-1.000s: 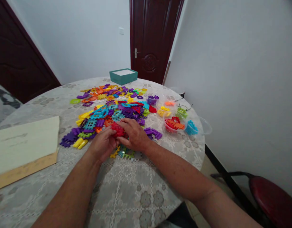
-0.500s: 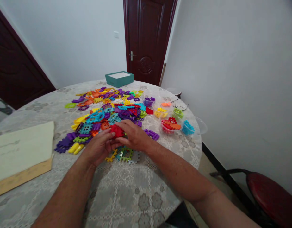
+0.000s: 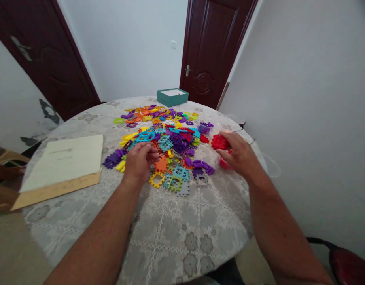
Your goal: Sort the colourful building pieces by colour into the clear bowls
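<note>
Red interlocking plastic building pieces [image 3: 219,141], stacked together with notched edges, are gripped in the fingers of my right hand [image 3: 237,152]. This hand hovers at the right of the table, above a clear tub whose red contents [image 3: 224,163] show beneath it; most of that tub is hidden. My left hand [image 3: 140,160] rests at the near left edge of a mixed pile of coloured pieces [image 3: 178,144]. Its fingers are loosely bent and a little apart, with nothing visible in them. Close by lie an orange piece [image 3: 161,163] and a yellow window-shaped piece [image 3: 156,179].
A tub of purple pieces [image 3: 205,127] stands behind my right hand. At the back are a green box [image 3: 172,97] and another loose pile [image 3: 152,114]. Cream paper [image 3: 66,158] on a brown board [image 3: 57,190] lies left. A clear lid [image 3: 271,165] overhangs the right table edge.
My right hand has carried the red pieces from the front of the pile rightward to the tubs. My left hand has let go of them and stays by the pile. The view has turned left.
</note>
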`<state>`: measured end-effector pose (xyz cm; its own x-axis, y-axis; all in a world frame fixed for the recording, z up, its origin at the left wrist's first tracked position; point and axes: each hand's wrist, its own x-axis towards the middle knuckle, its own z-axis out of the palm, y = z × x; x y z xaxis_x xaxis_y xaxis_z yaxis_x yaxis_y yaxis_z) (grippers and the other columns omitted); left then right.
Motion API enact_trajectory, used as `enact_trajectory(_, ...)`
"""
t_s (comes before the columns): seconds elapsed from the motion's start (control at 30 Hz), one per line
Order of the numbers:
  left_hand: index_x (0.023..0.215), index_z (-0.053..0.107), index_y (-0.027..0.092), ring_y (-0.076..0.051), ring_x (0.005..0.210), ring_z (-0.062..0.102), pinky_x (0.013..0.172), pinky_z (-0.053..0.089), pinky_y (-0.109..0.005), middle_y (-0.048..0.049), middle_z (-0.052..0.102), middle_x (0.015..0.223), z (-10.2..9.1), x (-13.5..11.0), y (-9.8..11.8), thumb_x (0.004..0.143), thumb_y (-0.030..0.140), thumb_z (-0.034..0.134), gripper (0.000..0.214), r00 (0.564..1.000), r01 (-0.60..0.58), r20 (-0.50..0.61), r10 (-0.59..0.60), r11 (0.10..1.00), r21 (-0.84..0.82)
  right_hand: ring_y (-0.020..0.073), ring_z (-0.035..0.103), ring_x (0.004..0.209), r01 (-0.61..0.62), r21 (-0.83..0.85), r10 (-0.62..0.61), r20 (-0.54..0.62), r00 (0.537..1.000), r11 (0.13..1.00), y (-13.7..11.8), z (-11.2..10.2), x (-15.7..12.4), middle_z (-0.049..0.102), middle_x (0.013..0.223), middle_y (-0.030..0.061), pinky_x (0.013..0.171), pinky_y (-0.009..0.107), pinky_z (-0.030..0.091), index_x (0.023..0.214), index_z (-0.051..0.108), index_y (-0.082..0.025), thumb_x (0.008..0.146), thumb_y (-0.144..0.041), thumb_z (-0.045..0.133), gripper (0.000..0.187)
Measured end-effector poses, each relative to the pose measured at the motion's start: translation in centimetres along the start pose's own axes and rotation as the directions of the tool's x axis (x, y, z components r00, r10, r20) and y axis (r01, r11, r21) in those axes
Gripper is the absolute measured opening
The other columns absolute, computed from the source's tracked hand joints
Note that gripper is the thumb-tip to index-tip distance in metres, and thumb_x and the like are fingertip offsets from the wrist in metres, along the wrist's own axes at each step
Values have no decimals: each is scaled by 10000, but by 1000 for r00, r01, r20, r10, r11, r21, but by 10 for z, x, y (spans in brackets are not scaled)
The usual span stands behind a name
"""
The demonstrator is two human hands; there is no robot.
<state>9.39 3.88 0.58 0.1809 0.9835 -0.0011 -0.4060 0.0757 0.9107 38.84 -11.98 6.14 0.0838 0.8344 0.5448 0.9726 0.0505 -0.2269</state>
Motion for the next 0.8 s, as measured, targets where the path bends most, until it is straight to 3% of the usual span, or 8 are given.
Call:
enact_trajectory(0.13,931,683,161,-112,534,619,490,534,-216,4,684,733,-2,4,0,745,245,699,204,997,-17,-72,19,1000,23,333,590,1305,-81,-171,86,20,996,982,47,-25,-15,610,1409,194,1131,514,488,1497,552,-166,900,-205,667,610)
enact_trajectory(0.3,915,689,164,-111,543,611,485,536,-214,3,673,744,1,5,-6,718,258,718,220,998,18,-54,-13,996,88,311,598,1311,-115,-278,148,103,984,954,78,-34,-17,607,1430,185,1141,480,488,1483,569,-142,867,-120,630,619)
enact_trajectory(0.43,913,687,174,-118,561,620,484,541,-216,-2,678,767,1,5,-8,724,283,719,221,999,12,-46,-5,988,155,280,589,1347,-71,-295,152,261,953,953,89,-31,-12,610,1469,150,1161,448,470,1481,585,-188,821,-50,621,675)
enact_trajectory(0.57,923,695,177,-117,561,619,481,537,-207,-3,680,769,-2,8,-10,715,280,718,233,998,-10,-56,20,986,167,280,532,1423,-2,-334,138,384,913,943,95,-27,-12,569,1538,158,1217,457,401,1461,612,-162,782,13,595,701)
enact_trajectory(0.8,922,700,177,-119,580,616,481,543,-205,-7,683,783,-3,10,-10,703,273,716,240,997,-16,-71,29,985,172,267,565,1384,12,-368,115,319,941,930,97,-24,-19,652,1434,199,1215,444,385,1349,690,-77,872,16,487,527)
